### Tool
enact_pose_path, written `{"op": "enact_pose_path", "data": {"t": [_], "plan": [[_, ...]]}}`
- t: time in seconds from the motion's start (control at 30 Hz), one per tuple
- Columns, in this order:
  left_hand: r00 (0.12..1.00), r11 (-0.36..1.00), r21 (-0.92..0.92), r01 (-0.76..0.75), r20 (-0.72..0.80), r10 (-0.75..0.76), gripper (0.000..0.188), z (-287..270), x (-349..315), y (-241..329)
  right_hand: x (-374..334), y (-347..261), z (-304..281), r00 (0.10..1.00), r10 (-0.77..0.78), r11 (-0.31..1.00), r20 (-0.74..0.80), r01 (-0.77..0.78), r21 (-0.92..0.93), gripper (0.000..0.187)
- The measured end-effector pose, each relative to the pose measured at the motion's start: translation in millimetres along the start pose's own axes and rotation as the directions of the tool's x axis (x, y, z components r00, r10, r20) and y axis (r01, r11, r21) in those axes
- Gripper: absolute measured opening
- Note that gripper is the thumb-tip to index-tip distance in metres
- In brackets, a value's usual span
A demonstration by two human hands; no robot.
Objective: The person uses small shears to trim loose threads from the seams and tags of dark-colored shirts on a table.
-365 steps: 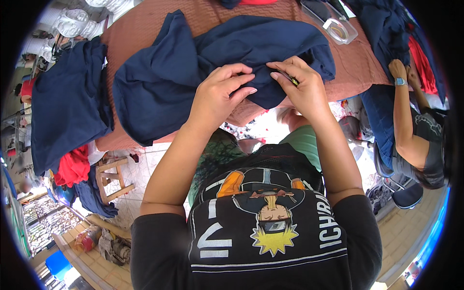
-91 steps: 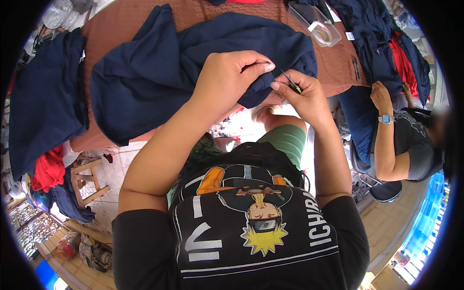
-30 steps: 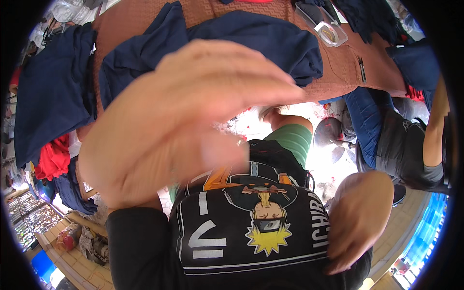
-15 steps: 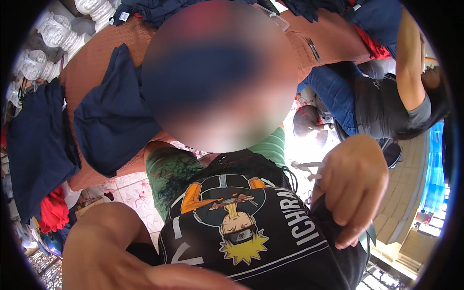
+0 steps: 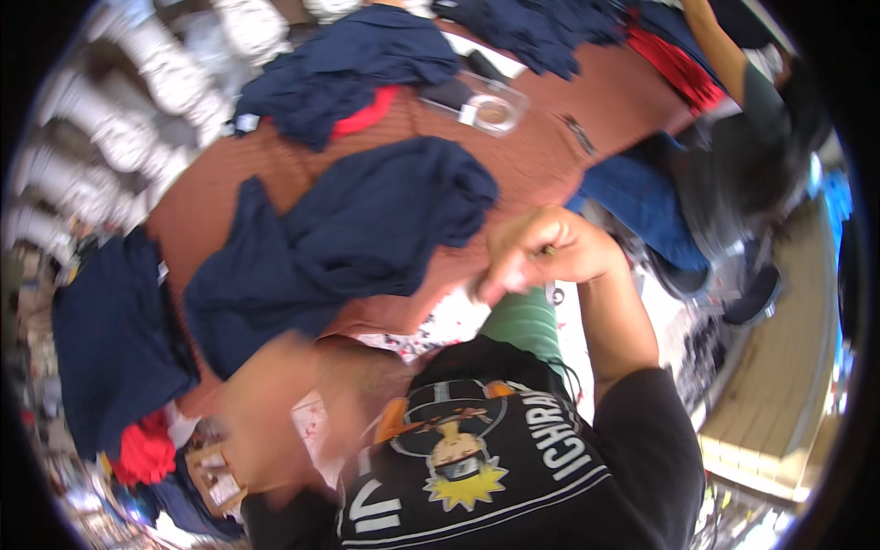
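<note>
A navy cloth garment lies spread and creased over the brown-covered table in front of me. My right hand is raised at the table's near edge, right of the garment and apart from it. Its fingers are curled in, and whatever they may hold is hidden. A ring shows on one finger. My left hand is smeared by motion low on the left, near the garment's lower corner, so its fingers cannot be made out.
A second navy garment hangs at the table's left end, with red cloth below. More navy clothes, a clear plastic case and a small dark tool lie farther back. White busts stand far left. A co-worker sits right.
My right hand has risen from beside my shirt to the table's near edge. My left arm has swung up and inward. The view has shifted, showing more of the table.
</note>
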State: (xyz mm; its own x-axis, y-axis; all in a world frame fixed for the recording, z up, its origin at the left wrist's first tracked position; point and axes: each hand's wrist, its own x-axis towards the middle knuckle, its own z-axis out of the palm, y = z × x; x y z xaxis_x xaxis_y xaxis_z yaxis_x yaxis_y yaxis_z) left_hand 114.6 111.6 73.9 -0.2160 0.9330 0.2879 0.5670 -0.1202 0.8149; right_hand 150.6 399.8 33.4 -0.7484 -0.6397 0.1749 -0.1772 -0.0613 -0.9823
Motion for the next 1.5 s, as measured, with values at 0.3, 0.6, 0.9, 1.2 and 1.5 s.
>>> {"op": "enact_pose_path", "data": {"t": [0.3, 0.6, 0.9, 1.2, 1.5], "plan": [[0.756, 0.775, 0.366, 0.516, -0.619, -0.211, 0.027, 25.7, 12.7, -80.3, 65.2, 78.4, -0.8, 0.937, 0.011, 0.812, -0.350, -0.213, -0.544, 0.027], [0.353, 0.960, -0.079, 0.267, -0.919, -0.174, 0.025, -27.3, 9.7, -95.3, 127.0, 37.5, 20.3, 0.890, -0.174, 0.861, -0.422, -0.070, -0.503, 0.015], [0.477, 0.925, -0.379, 0.004, -0.813, -0.335, 0.035, -36.5, -12.3, -89.3, 133.3, 29.6, 12.8, 0.864, -0.021, 0.954, -0.504, -0.133, -0.268, 0.014], [0.614, 0.915, -0.273, 0.298, -0.679, -0.403, 0.023, -34.7, -15.7, -80.9, 135.8, 16.7, 16.8, 0.742, -0.279, 0.882, -0.610, -0.053, -0.468, 0.014], [0.670, 0.756, -0.644, 0.116, -0.511, -0.539, 0.022, -33.3, -20.2, -79.4, 132.8, 22.3, 7.8, 0.619, -0.355, 0.856, -0.701, -0.087, -0.510, 0.019]]}}
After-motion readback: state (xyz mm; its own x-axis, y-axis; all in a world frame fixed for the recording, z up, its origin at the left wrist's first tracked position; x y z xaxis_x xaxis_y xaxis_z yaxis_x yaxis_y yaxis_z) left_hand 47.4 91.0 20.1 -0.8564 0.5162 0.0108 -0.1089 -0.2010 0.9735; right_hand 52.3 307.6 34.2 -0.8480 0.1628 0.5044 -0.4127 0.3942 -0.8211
